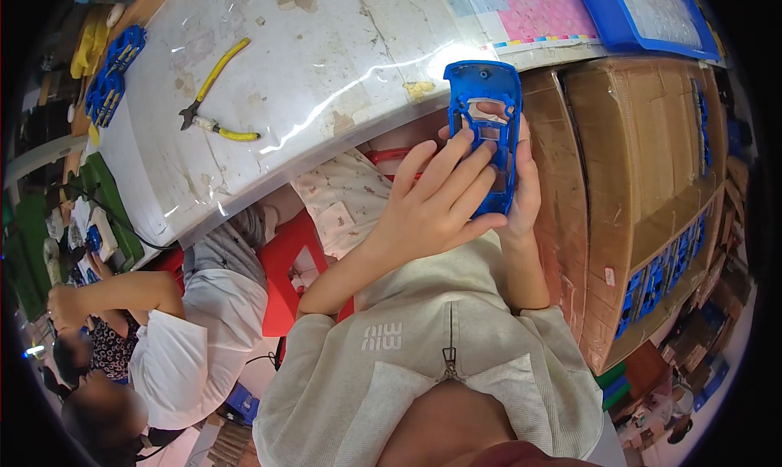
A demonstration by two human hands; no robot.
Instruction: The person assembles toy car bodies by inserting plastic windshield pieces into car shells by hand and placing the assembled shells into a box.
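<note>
A worn, stained whitish surface (326, 51) carried yellow-handled metal pliers (213, 100) near its middle. Blue plastic frame parts (114, 72) lay at its left edge, and a pink gridded sheet (546, 6) beside a blue plastic tray (619, 27) lay at its far right.

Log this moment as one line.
left hand: fingers on blue plastic shell | right hand: holds shell | yellow-handled pliers: on table

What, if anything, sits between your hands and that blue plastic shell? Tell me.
Nothing visible. The right hand grips the blue plastic shell from its right side, and the left hand has fingers pressed directly on its inner face.
</note>
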